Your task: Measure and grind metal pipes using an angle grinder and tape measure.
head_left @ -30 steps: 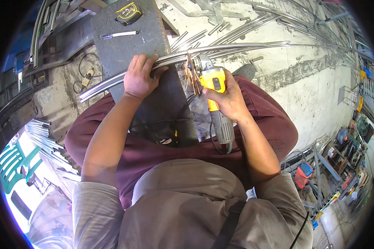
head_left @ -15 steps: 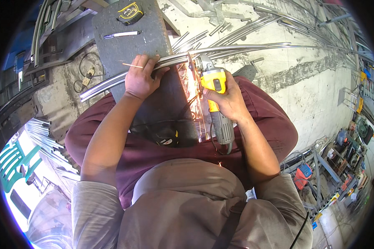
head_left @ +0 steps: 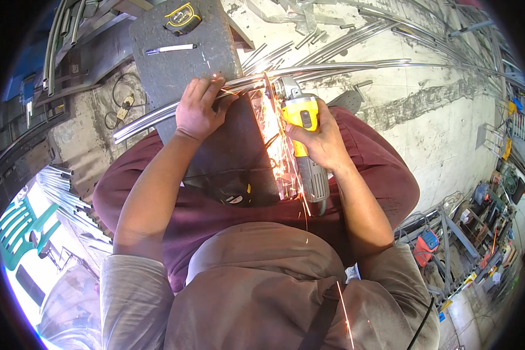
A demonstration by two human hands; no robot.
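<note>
My right hand (head_left: 322,140) grips a yellow and grey angle grinder (head_left: 301,114) by its body. The grinder's disc (head_left: 268,87) stands against long shiny metal tubes (head_left: 149,121), and bright sparks (head_left: 276,140) stream from there toward my lap. My left hand (head_left: 200,109) is wrapped over the tubes to the left of the disc, pressing them on a dark board (head_left: 151,32). Its fingers curl round the far side, so the fingertips show only in part. The tubes run from lower left to far right.
A tape measure (head_left: 182,18) and a white pen (head_left: 171,49) lie on the board's far part. More metal tubes (head_left: 347,44) are spread on the pale floor. A green plastic chair (head_left: 26,227) stands at left; a red and blue box (head_left: 427,242) sits among clutter at right.
The sparks have grown thicker and reach farther, some across my shirt and by my left fingers. Both hands, the grinder and the tubes stay nearly in place.
</note>
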